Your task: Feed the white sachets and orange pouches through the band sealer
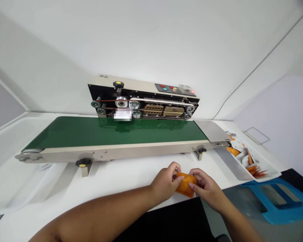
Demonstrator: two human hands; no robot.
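An orange pouch (pixel 185 185) is held between both hands over the front edge of the white table. My left hand (pixel 166 183) pinches its left upper edge between thumb and fingers. On the pouch's right side, my right hand (pixel 204 185) grips it, the thumb pressed against its face. Whether the pouch has anything inside I cannot tell. Just beyond the hands stands a band sealing machine (pixel 143 101) with a green conveyor belt (pixel 111 132). A pixelated white patch covers part of its rollers.
To the right sits a white bin (pixel 232 164) of orange and white packets (pixel 247 156). A blue-framed stool or lid (pixel 275 201) lies below it. Another white bin (pixel 17 181) is at the left, under the belt's end. Black knobs (pixel 83 163) stick out along the conveyor's front.
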